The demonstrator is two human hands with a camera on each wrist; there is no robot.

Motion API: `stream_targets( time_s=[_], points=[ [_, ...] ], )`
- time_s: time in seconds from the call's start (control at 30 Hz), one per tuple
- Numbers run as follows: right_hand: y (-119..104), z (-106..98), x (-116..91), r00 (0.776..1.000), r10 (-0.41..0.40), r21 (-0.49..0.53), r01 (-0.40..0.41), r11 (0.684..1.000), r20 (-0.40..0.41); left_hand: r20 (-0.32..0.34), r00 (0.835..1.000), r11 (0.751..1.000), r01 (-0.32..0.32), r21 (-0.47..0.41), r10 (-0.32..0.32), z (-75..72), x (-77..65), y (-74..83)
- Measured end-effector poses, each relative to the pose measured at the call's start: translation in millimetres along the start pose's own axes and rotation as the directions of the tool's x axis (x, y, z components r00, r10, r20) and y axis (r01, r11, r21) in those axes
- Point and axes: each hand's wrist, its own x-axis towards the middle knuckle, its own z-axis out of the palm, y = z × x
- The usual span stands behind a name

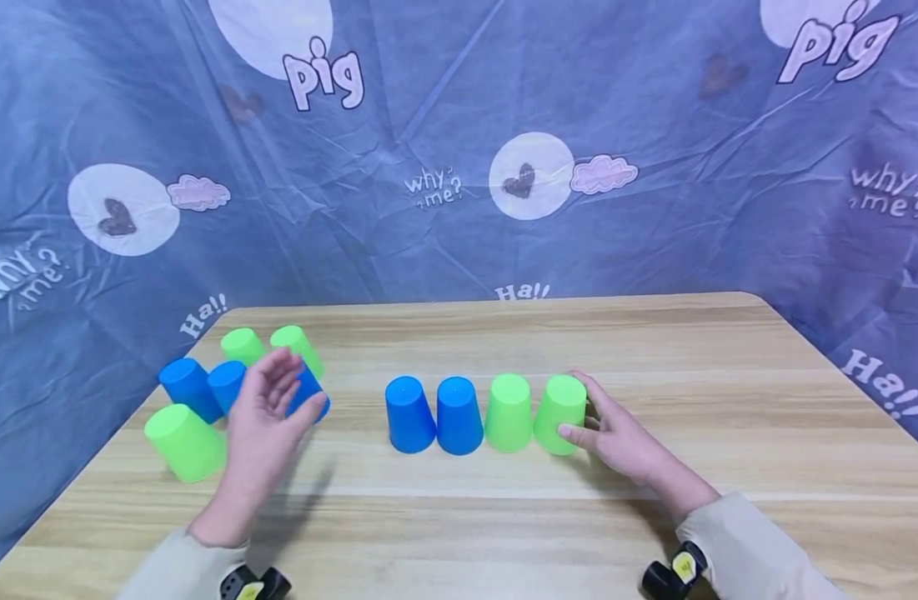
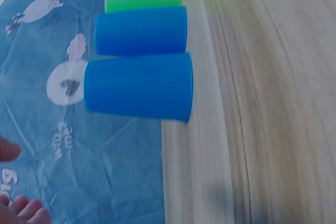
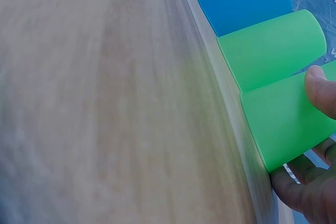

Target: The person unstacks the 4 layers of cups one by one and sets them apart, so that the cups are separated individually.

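Note:
Upside-down cups stand in a row at mid-table: a left blue cup [image 1: 411, 417], a second blue cup [image 1: 460, 418], a green cup [image 1: 508, 415] and a right-end green cup [image 1: 559, 408]. My right hand [image 1: 624, 442] holds the end green cup, thumb on its near side and fingers behind; the right wrist view shows this grip on the green cup [image 3: 289, 119]. My left hand [image 1: 267, 417] is raised at the left with loosely bent fingers and holds nothing. Behind it a blue cup [image 1: 308, 393] is partly hidden. The left wrist view shows the row's nearest blue cup [image 2: 139, 86].
Around my left hand stand more upturned cups: a front green cup [image 1: 184, 443], a blue cup [image 1: 192, 388], another blue cup [image 1: 226, 383], and two green cups at the back, one left [image 1: 243, 343], one right [image 1: 297, 346]. A printed blue cloth [image 1: 443, 250] hangs behind the wooden table [image 1: 459, 525].

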Motion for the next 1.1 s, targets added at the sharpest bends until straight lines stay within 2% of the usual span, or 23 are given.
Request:
stream_targets(
  time_s=[0.07, 0.13, 0.2, 0.23, 0.43, 0.53, 0.67, 0.87, 1.1],
  points=[
    [0.0, -0.1, -0.1, 1.0, -0.003, 0.001, 0.003, 1.0, 0.001, 0.126, 0.992, 1.0, 0.027, 0.016, -0.029, 8.5, 1.1, 0.4],
    [0.0, -0.1, -0.4, 1.0, -0.003, 0.0, 0.003, 1.0, 0.001, 0.237, 0.97, 0.997, 0.044, 0.063, -0.057, 16.8, 1.9, -0.9],
    [0.1, 0.0, -0.6, 1.0, -0.003, 0.0, 0.003, 1.0, 0.0, 0.305, 0.949, 0.993, 0.055, 0.101, -0.083, 25.7, 1.9, -2.2],
    [0.0, 0.1, -0.6, 1.0, -0.002, 0.0, 0.002, 1.0, 0.0, 0.319, 0.943, 0.993, 0.06, 0.105, -0.091, 30.4, 1.9, -2.7],
    [0.1, 0.5, -0.4, 1.0, -0.001, 0.007, 0.001, 1.0, 0.004, 0.324, 0.941, 0.991, 0.065, 0.116, -0.1, 51.0, 4.1, -5.4],
    [0.2, 0.6, -0.3, 1.0, -0.006, 0.005, 0.006, 1.0, 0.0, 0.341, 0.932, 0.99, 0.086, 0.115, -0.12, 57.3, 4.8, -6.4],
    [0.4, 0.6, 0.2, 1.0, -0.013, -0.001, 0.013, 1.0, -0.003, 0.358, 0.921, 0.987, 0.123, 0.107, -0.154, 63.4, 3.8, -8.4],
    [0.9, 1.0, 0.7, 1.0, -0.018, -0.002, 0.018, 1.0, -0.003, 0.359, 0.918, 0.986, 0.146, 0.085, -0.167, 69.6, 2.1, -12.5],
    [1.5, 2.1, 0.1, 1.0, -0.023, 0.011, 0.023, 1.0, -0.007, 0.37, 0.91, 0.979, 0.143, 0.146, -0.188, 73.3, 0.6, -14.6]
  ],
)
